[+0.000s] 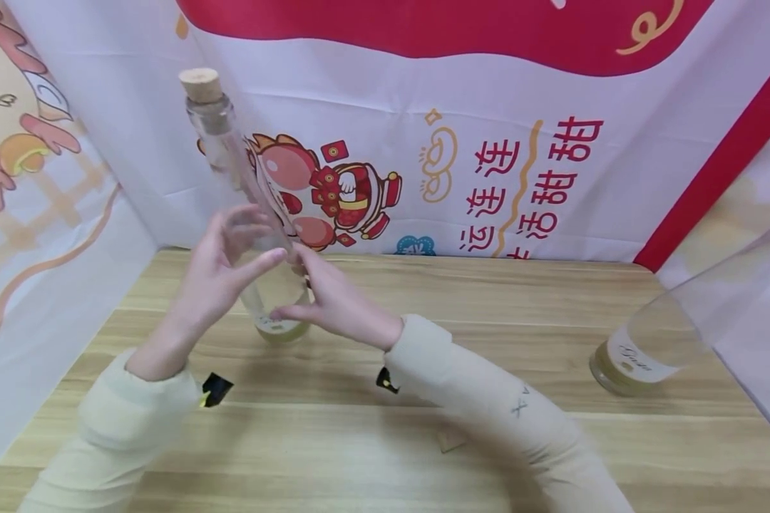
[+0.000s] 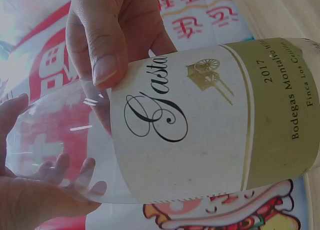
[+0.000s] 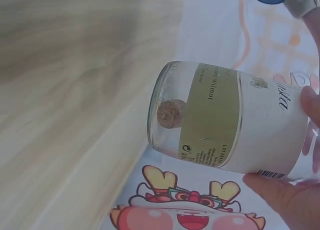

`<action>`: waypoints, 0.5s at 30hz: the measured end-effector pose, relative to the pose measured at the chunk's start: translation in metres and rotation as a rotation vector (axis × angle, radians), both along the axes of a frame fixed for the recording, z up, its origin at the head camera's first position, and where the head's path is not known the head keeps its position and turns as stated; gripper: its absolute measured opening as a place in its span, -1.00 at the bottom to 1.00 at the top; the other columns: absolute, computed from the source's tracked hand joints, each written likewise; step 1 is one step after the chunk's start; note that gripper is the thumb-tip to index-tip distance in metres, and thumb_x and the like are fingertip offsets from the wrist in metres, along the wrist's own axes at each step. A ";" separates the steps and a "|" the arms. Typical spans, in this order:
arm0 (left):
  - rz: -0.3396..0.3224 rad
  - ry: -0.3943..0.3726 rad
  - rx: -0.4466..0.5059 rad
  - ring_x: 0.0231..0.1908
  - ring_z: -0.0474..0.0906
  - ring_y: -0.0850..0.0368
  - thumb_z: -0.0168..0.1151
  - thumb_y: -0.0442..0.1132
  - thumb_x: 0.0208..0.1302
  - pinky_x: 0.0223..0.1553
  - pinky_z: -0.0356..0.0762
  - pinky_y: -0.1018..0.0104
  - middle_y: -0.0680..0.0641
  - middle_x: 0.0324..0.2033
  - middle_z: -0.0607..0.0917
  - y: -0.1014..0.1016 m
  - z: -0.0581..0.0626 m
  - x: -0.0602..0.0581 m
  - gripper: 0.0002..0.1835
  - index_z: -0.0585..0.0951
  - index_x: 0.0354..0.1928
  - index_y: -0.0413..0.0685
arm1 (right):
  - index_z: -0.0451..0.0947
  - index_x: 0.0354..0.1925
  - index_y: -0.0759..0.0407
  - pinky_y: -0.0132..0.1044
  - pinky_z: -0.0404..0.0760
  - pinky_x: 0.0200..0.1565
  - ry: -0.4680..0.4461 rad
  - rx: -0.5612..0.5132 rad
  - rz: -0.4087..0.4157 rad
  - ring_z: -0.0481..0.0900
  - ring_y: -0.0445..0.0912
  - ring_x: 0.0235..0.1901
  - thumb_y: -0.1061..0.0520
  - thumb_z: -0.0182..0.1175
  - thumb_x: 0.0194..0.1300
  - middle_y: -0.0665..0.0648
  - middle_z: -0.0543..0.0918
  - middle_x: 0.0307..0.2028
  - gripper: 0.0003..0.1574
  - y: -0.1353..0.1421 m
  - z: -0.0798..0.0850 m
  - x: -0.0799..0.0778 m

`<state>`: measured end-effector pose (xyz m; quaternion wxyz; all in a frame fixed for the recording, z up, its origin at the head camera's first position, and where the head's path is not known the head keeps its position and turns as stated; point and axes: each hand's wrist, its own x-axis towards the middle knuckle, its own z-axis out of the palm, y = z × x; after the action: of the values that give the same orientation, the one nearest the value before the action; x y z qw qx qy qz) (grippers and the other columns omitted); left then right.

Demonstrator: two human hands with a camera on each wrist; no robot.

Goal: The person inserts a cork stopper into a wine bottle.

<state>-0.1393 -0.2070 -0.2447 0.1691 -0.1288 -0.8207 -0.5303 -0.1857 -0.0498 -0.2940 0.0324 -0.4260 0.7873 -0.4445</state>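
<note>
A clear glass wine bottle point(image 1: 276, 274) with a cork point(image 1: 202, 84) in its mouth stands roughly upright at the table's left. My right hand point(image 1: 336, 296) grips its lower body, thumb on one side and fingers around the other. Above it, my left hand point(image 1: 214, 271) curls around the bottle's upper body, slightly blurred. In the left wrist view, the white and olive label point(image 2: 200, 120) is plain to read, with left-hand fingers showing through the glass. A round brown cork-like shape point(image 3: 171, 114) shows through the base. Whether the base touches the table cannot be told.
A second clear bottle point(image 1: 642, 356) with a similar label leans or appears tilted at the right edge. Two small black patches point(image 1: 217, 390) lie on the wooden table point(image 1: 334, 442). Printed cloth point(image 1: 372, 78) hangs behind and along the sides.
</note>
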 end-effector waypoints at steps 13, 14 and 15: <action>0.102 0.038 -0.014 0.04 0.37 0.12 0.22 -0.36 0.15 0.21 0.22 -0.01 0.14 -0.03 0.39 -0.051 -0.009 -0.033 -0.43 0.24 0.18 -0.19 | -0.18 0.39 -0.05 -0.35 0.23 0.23 -0.153 -0.042 0.007 0.14 -0.19 0.28 0.08 0.27 0.11 0.04 0.15 0.32 0.07 -0.066 -0.013 -0.033; 0.107 0.036 -0.015 0.04 0.37 0.12 0.22 -0.36 0.15 0.21 0.22 -0.01 0.14 -0.03 0.39 -0.054 -0.012 -0.036 -0.42 0.23 0.19 -0.21 | -0.18 0.39 -0.04 -0.36 0.23 0.23 -0.155 -0.042 0.002 0.13 -0.18 0.29 0.09 0.27 0.11 0.05 0.13 0.33 0.07 -0.070 -0.015 -0.035; 0.110 0.031 -0.014 0.05 0.36 0.10 0.21 -0.36 0.16 0.22 0.21 -0.01 0.13 -0.02 0.38 -0.057 -0.014 -0.038 -0.41 0.21 0.20 -0.22 | -0.18 0.40 -0.03 -0.35 0.22 0.24 -0.158 -0.042 -0.006 0.11 -0.17 0.30 0.11 0.27 0.11 0.05 0.11 0.34 0.08 -0.073 -0.017 -0.036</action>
<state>-0.1777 -0.2643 -0.2592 0.2099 -0.0927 -0.8275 -0.5124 -0.2220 -0.1228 -0.3111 0.0844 -0.3877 0.7741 -0.4932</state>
